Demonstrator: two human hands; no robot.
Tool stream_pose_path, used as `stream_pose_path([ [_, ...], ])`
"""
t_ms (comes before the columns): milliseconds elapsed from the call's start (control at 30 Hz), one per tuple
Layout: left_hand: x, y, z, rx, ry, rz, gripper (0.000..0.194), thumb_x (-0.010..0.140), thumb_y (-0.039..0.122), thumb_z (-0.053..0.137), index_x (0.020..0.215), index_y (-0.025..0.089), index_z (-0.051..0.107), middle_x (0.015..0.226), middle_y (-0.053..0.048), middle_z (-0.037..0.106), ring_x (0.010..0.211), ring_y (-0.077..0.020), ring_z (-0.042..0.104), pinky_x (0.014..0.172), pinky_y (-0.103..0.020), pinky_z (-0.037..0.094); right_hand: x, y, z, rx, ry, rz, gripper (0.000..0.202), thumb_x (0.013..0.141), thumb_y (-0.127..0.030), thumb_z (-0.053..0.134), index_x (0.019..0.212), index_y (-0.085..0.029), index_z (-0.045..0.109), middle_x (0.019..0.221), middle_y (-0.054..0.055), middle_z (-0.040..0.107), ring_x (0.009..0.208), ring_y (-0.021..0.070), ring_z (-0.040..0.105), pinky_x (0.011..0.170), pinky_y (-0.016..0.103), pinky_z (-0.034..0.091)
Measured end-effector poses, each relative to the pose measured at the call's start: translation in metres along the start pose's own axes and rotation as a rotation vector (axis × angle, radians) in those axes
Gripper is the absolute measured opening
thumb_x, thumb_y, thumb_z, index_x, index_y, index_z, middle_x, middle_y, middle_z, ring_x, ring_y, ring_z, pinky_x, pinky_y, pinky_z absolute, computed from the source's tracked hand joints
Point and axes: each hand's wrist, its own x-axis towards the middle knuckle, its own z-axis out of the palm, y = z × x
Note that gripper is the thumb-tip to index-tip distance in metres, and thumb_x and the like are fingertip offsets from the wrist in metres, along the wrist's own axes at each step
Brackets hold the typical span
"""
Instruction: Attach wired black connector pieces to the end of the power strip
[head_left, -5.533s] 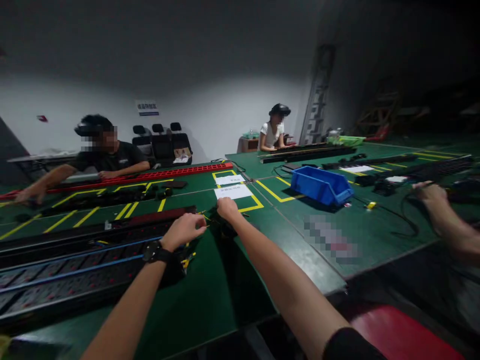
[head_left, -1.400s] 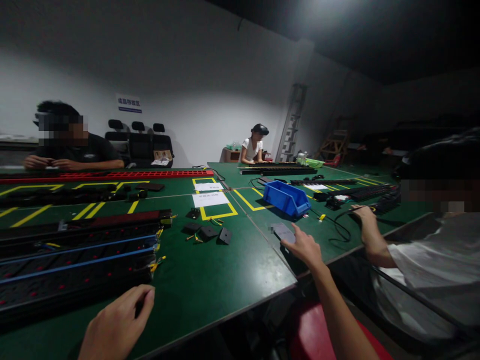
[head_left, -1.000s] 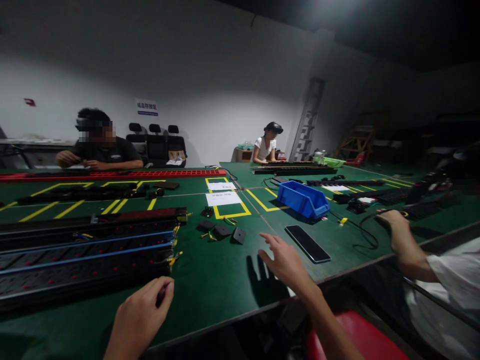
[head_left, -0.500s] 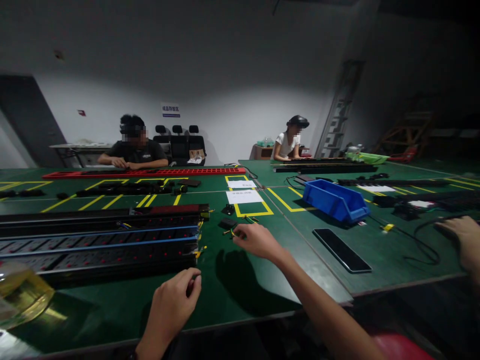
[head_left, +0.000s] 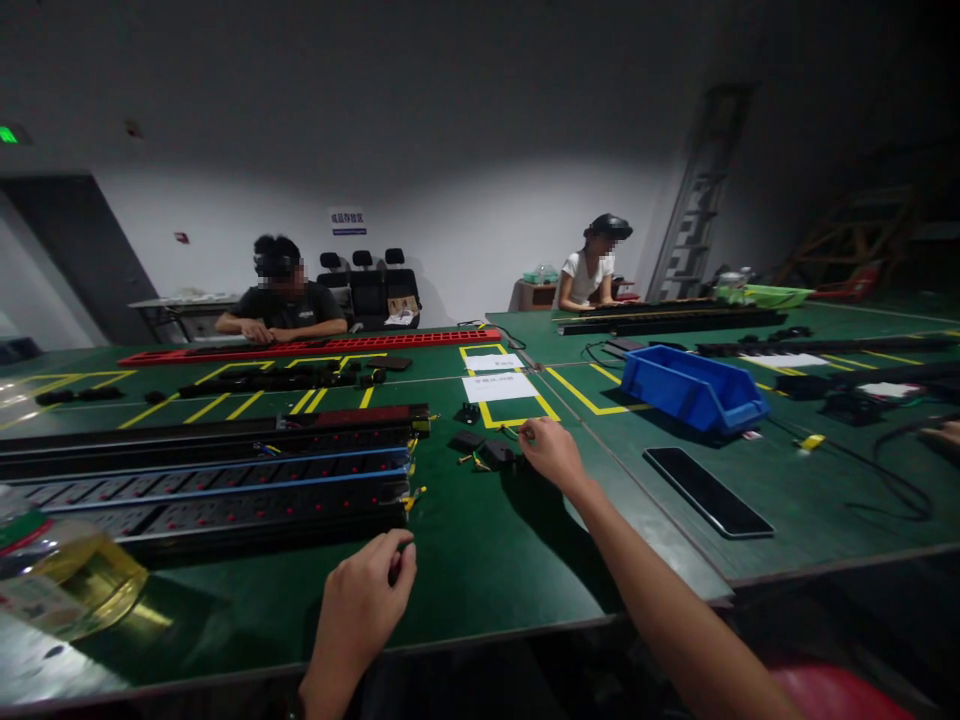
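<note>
My left hand (head_left: 367, 597) rests at the table's near side with its fingers curled; whether they hold anything is hidden. Farther forward, my right hand (head_left: 551, 452) is closed at the small wires (head_left: 511, 431), and what lies between its fingertips is too small to name. Just left of it sits a black block (head_left: 496, 454), with another black part (head_left: 466, 441) beside it. A small black piece (head_left: 470, 412) lies behind them. Long black socket strips (head_left: 262, 505) with blue edges stretch to the left of my hands.
A blue bin (head_left: 686, 388) and a phone (head_left: 705, 490) are to the right. An oil bottle (head_left: 82, 575) lies at the near left. Two people (head_left: 289, 300) work across the green table (head_left: 480, 590). Another hand (head_left: 943, 436) shows at the right edge.
My right hand has moved right and slightly forward, and a black block now shows where it was. My left hand stays curled. The view has shifted, and the hand at the right edge shows less.
</note>
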Motion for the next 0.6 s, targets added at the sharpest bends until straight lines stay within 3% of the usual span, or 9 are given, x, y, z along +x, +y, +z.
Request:
stream_pose_path([
  [167,0.002,0.005,-0.003,0.078,-0.077,-0.058,0.027,0.101,0.034,0.042,0.085,0.023,0.062,0.065,0.003,0.061,0.061,-0.0132,0.061,0.060,-0.025,0.034,-0.017,-0.040,0.008,-0.015,0.048,-0.174,0.025,0.101,-0.026,0.046,0.105,-0.019,0.070,0.106,0.010,0.068,0.102,0.0234,0.058,0.088,0.033,0.040],
  [300,0.003,0.007,-0.004,0.073,-0.129,-0.093,0.022,0.100,0.032,0.044,0.088,0.023,0.060,0.064,0.004,0.057,0.060,-0.0128,0.059,0.059,-0.025,0.030,-0.030,-0.067,0.021,-0.085,-0.057,-0.311,0.024,0.100,-0.027,0.050,0.112,-0.019,0.069,0.110,0.011,0.065,0.105,0.0251,0.056,0.091,0.036,0.040],
  [433,0.003,0.007,-0.004,0.059,-0.152,-0.106,0.019,0.100,0.031,0.046,0.091,0.024,0.061,0.065,0.004,0.058,0.061,-0.0133,0.059,0.060,-0.025,0.030,-0.035,-0.073,0.025,-0.149,-0.132,-0.332,0.026,0.099,-0.027,0.054,0.118,-0.020,0.068,0.115,0.011,0.064,0.109,0.0267,0.055,0.091,0.037,0.040],
  [600,0.002,0.007,-0.004,0.041,-0.141,-0.094,0.019,0.100,0.031,0.046,0.093,0.024,0.062,0.068,0.003,0.061,0.063,-0.0137,0.060,0.061,-0.026,0.030,-0.034,-0.069,0.025,-0.113,-0.136,-0.305,0.028,0.097,-0.024,0.055,0.121,-0.019,0.067,0.115,0.011,0.063,0.110,0.0261,0.056,0.091,0.035,0.041],
])
